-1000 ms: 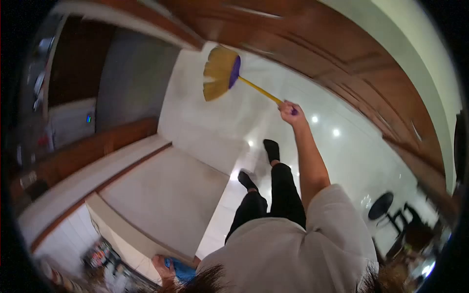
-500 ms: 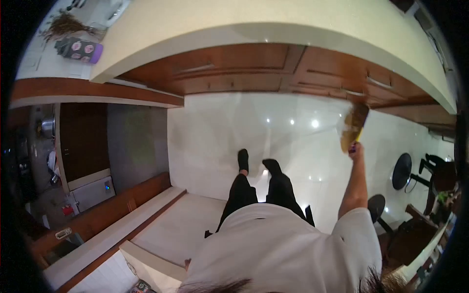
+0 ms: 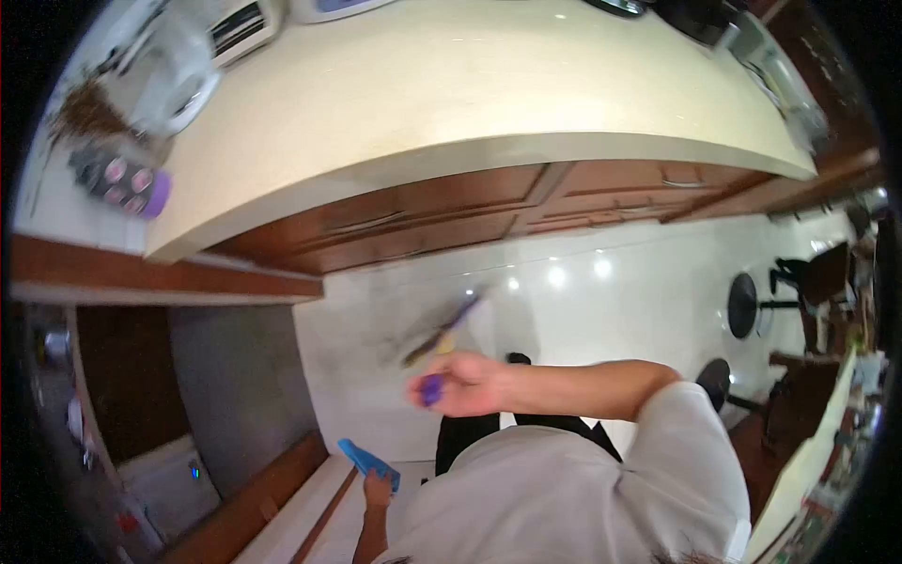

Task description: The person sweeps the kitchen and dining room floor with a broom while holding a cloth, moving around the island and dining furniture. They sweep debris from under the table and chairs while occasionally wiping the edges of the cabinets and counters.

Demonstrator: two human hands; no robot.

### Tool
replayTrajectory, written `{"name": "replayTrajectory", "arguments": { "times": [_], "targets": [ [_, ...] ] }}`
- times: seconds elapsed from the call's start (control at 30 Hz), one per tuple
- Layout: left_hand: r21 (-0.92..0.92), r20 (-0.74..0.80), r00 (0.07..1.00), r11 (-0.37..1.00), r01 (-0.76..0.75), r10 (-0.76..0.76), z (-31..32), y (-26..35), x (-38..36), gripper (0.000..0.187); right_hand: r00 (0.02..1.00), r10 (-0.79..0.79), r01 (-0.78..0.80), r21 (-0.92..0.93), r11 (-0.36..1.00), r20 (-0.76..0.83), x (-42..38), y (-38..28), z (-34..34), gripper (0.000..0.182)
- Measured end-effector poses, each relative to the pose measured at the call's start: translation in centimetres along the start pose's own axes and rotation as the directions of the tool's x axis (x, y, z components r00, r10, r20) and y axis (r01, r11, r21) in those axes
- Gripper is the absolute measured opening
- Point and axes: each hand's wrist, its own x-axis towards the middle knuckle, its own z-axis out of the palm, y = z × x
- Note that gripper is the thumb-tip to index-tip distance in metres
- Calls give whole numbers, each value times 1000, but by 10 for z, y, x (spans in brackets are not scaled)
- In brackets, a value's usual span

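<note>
In front of my body my right hand (image 3: 460, 383) is wrapped round a purple-ended handle (image 3: 431, 388). Beyond the fingers, a brush head (image 3: 443, 331) with yellowish bristles is blurred above the white tiled floor. At the lower left my left hand (image 3: 378, 489) grips a blue dustpan (image 3: 368, 462), which is tilted near the low ledge.
A cream counter (image 3: 489, 80) curves over brown cabinets (image 3: 442, 202). A purple-and-grey container (image 3: 127, 183) and dried twigs (image 3: 89, 113) stand at the upper left. Round-based stools (image 3: 742, 305) are on the right. A wooden-edged partition (image 3: 240, 498) is at the lower left.
My right hand has swung left with the brush, from the right side to in front of my body. My left hand and the blue dustpan have come into view. The view has shifted towards the counter.
</note>
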Motion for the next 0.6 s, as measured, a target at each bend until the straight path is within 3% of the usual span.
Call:
{"name": "replayTrajectory", "arguments": {
  "times": [0.07,0.13,0.17,0.23,0.27,0.33,0.37,0.4,0.43,0.5,0.53,0.57,0.6],
  "targets": [
    [-37,14,1000,999,-21,22,-11,4,33,27,986,113,-98,117,988,-127,64,-10,0,12],
    [-255,160,934,901,352,-320,-49,51,46,28,990,108,-95,131,987,-95,139,-28,-31,9],
    [-223,175,933,910,349,-315,-46,38,60,28,992,118,-112,151,982,-34,187,-45,-62,8],
    [-263,-98,992,964,47,-75,-36,5,81,27,979,182,-195,157,968,92,260,-85,-112,1],
    [-243,-170,976,966,91,-134,-56,95,59,31,979,171,-190,188,964,111,279,-103,-136,1],
    [-120,-145,987,991,56,-73,-35,29,90,33,968,198,-228,208,951,155,292,-131,-169,7],
    [-26,-127,992,999,21,-24,-31,7,98,35,960,176,-223,216,950,215,284,-145,-184,7],
    [-153,-29,996,985,83,-89,-29,13,99,40,951,125,-194,233,953,281,262,-162,-203,9],
    [-127,-25,996,989,79,-83,-23,31,97,40,933,58,-157,256,954,354,235,-181,-223,11],
    [120,-49,999,993,24,-18,-6,89,86,41,874,-129,-29,315,949,468,159,-219,-278,17],
    [40,89,955,959,281,-284,0,124,85,34,829,-238,61,341,938,507,111,-235,-311,20],
    [62,91,960,963,261,-266,7,150,88,34,804,-326,140,376,916,497,61,-248,-349,24],
    [216,141,990,976,-6,-25,14,176,93,30,843,-220,-85,526,846,490,26,-277,-407,18]
  ]
}}
